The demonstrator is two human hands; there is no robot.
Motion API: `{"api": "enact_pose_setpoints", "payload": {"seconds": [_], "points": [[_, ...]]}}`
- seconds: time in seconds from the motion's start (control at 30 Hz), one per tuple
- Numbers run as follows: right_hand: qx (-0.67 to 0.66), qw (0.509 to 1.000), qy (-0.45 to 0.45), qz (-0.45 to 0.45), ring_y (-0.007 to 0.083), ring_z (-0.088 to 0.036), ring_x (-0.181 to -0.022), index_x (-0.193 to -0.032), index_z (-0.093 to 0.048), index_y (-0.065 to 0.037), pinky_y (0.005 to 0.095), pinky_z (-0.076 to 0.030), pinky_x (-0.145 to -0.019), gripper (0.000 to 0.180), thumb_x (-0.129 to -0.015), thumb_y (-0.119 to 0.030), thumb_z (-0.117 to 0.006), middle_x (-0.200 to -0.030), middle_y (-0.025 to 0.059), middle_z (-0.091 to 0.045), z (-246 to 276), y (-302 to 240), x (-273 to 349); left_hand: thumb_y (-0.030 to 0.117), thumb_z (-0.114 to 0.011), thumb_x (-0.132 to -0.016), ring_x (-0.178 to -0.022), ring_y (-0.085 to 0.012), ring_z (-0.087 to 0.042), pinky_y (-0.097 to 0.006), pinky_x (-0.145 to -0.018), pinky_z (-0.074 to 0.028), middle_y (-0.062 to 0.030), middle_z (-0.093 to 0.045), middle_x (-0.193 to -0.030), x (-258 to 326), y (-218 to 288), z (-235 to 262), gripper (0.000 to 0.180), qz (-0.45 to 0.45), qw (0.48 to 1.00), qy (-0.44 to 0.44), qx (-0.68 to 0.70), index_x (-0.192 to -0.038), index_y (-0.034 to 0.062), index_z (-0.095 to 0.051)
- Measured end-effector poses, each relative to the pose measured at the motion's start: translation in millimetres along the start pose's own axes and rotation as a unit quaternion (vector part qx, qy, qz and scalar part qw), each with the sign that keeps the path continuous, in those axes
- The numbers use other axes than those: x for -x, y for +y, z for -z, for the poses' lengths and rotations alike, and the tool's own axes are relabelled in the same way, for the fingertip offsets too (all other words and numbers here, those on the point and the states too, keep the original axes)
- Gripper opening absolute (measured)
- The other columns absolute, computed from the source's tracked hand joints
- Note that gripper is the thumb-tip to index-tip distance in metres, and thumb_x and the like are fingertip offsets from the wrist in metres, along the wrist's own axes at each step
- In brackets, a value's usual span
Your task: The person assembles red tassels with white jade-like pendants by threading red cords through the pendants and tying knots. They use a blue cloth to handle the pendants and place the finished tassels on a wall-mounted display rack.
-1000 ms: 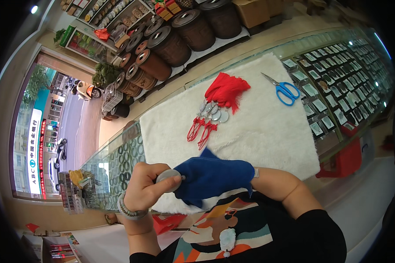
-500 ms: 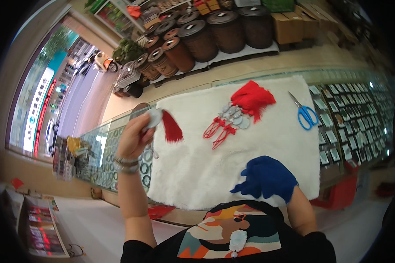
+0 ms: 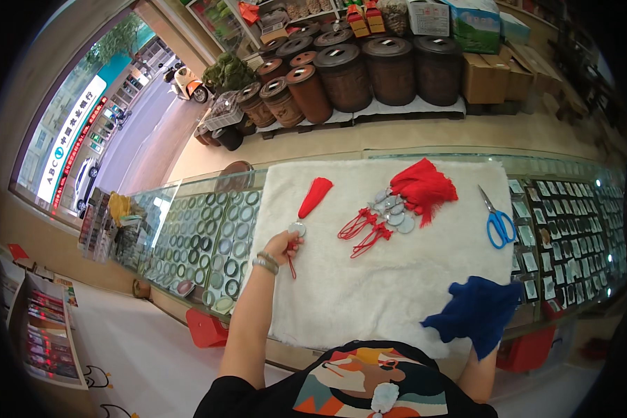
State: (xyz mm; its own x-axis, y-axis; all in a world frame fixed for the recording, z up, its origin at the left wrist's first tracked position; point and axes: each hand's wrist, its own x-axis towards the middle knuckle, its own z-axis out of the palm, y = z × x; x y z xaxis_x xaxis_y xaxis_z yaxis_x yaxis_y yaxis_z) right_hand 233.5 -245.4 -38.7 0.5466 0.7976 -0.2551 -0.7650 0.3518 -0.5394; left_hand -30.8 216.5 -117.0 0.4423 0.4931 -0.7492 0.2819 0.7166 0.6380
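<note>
On the left part of the white fluffy mat (image 3: 369, 299), my left hand (image 3: 283, 247) has its fingers closed on a round pale pendant (image 3: 297, 228). A red tassel (image 3: 316, 197) stretches away from the pendant's far side, and a red cord hangs below my fingers. My right hand carries a dark blue cloth (image 3: 475, 312) over the mat's near right corner; the cloth covers the fingers, and only the wrist and forearm show. Several similar pendants (image 3: 395, 209) lie bunched near the mat's far middle, with red tassels (image 3: 425, 189) and looped cords. Blue-handled scissors (image 3: 498, 224) rest at the right.
Beneath the mat is a glass counter, with rows of bangles (image 3: 209, 244) on the left and trays of small pieces (image 3: 571, 244) on the right. Large lidded brown jars (image 3: 390, 76) line the far side beside cardboard boxes (image 3: 486, 78). Red stools (image 3: 205, 327) stand near the counter.
My left hand has come down from the raised pendant onto the mat, and the tassel now lies flat, pointing away. My right hand has shifted right with the blue cloth.
</note>
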Motion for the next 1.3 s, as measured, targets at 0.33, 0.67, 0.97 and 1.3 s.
{"api": "enact_pose_setpoints", "payload": {"seconds": [0.33,0.67,0.97,1.3], "points": [[-0.001,0.996,0.041,0.075,0.0339,-0.063,-0.085,-0.115,-0.054,0.005,0.0441,-0.053,-0.075,0.036,-0.083,-0.009,-0.062,-0.101,0.0252,-0.062,19,-17,13,0.004,-0.055,-0.092,-0.059,-0.0085,-0.054,-0.021,-0.049,-0.044,-0.0103,-0.067,-0.087,76,-76,33,0.054,-0.13,0.987,0.088,-0.029,-0.142,0.007,-0.034],[0.005,0.996,0.051,0.078,0.0331,-0.063,-0.086,-0.118,-0.053,0.004,0.0438,-0.052,-0.076,0.042,-0.083,-0.016,-0.063,-0.102,0.0239,-0.062,17,-16,18,0.005,-0.068,-0.078,-0.083,-0.0322,-0.06,-0.039,-0.075,-0.047,-0.0126,-0.064,-0.085,114,-101,19,0.019,-0.305,0.683,0.444,-0.493,-0.096,0.0027,-0.068],[-0.002,0.996,0.043,0.078,0.0324,-0.062,-0.087,-0.121,-0.052,0.003,0.0436,-0.052,-0.077,0.047,-0.083,-0.023,-0.063,-0.102,0.0227,-0.062,15,-12,17,0.02,-0.072,-0.08,-0.091,-0.0325,-0.059,-0.04,-0.082,-0.047,-0.0151,-0.065,-0.094,18,-26,-140,0.023,-0.535,0.689,0.165,-0.46,-0.094,0.0013,-0.07],[-0.016,0.993,0.063,0.102,0.0316,-0.061,-0.088,-0.125,-0.051,0.001,0.0434,-0.051,-0.078,0.053,-0.084,-0.029,-0.063,-0.103,0.0214,-0.062,26,-16,26,0.028,-0.065,-0.087,-0.07,-0.0242,-0.066,-0.035,-0.067,-0.051,-0.0123,-0.069,-0.077,-48,8,-180,0.028,-0.362,0.76,0.128,-0.524,-0.088,0.001,-0.071]]}}
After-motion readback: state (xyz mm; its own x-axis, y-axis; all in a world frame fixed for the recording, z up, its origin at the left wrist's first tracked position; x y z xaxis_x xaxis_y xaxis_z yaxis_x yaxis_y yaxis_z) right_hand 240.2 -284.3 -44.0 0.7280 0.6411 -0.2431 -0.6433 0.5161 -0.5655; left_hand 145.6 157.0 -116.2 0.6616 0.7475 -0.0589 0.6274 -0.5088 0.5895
